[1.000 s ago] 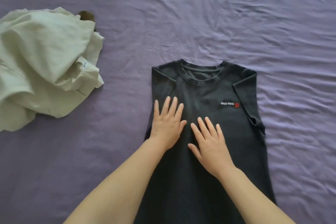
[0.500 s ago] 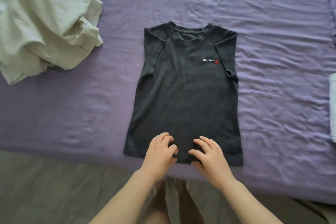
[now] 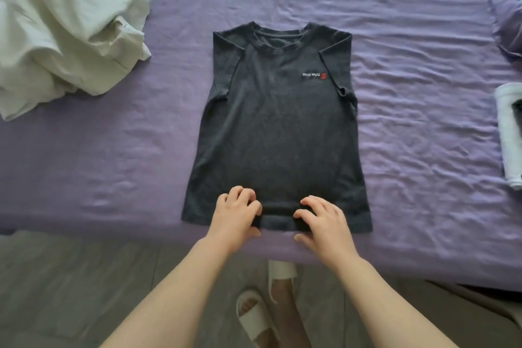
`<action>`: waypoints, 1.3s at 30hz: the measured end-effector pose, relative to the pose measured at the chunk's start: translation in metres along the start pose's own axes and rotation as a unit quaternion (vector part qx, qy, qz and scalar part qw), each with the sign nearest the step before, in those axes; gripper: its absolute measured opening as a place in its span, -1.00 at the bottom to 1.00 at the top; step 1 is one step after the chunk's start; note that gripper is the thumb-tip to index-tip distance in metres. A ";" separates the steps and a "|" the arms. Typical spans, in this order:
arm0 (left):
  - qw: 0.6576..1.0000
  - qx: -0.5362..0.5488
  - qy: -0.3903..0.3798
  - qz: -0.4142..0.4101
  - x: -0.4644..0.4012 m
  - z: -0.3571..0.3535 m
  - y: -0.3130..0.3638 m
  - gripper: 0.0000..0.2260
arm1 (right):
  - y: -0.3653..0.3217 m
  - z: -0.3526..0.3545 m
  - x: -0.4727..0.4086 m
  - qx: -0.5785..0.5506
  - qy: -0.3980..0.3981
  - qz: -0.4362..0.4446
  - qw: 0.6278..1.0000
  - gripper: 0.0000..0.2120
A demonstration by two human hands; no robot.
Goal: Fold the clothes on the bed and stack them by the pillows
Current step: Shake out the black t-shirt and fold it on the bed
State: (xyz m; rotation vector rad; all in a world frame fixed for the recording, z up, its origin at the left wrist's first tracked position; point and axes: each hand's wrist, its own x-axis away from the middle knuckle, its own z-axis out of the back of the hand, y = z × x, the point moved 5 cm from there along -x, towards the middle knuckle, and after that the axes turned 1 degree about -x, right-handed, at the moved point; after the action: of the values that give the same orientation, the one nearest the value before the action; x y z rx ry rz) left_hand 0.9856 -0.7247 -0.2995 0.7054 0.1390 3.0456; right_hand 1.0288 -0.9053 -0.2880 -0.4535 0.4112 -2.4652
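Both hands, left and right, pinch the hem of the shirt, which lies flat mid-bed, its long axis running to 12 o'clock, collar far from the hands

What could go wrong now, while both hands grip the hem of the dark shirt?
1. The left hand and right hand pinch the shirt hem only near its middle, so the outer corners may sag and the fold may come out crooked.
2. The hem lies at the bed edge; a pull toward the body could drag the shirt off.
3. The folded-in sleeves may slip open when the shirt is lifted.
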 end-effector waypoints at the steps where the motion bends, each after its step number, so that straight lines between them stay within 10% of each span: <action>1: 1.000 0.006 0.010 -0.006 0.001 0.004 0.000 -0.65 | 0.001 -0.001 -0.001 -0.003 0.004 -0.004 1.000 -0.60; 8: 0.997 0.007 0.061 -0.049 0.007 0.020 0.002 -0.82 | -0.005 0.003 -0.002 0.017 0.048 0.027 0.998 -0.74; 24: 0.955 0.137 0.080 0.250 -0.112 0.119 -0.092 -0.80 | 0.068 0.122 -0.170 0.026 0.004 -0.064 0.998 -0.65; 31: 0.885 0.262 0.062 0.381 -0.173 0.153 -0.124 -0.67 | 0.087 0.145 -0.243 0.012 0.013 -0.038 0.999 -0.73; 39: 0.880 0.270 0.144 0.364 -0.235 0.185 -0.150 -0.81 | 0.104 0.157 -0.293 0.043 0.053 -0.064 0.996 -0.79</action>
State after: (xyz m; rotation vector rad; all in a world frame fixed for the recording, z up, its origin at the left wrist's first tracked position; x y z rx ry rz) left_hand 1.2769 -0.5677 -0.2498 0.3341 0.9710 3.8665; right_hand 1.3688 -0.8388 -0.2542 -0.3232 0.3273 -2.6271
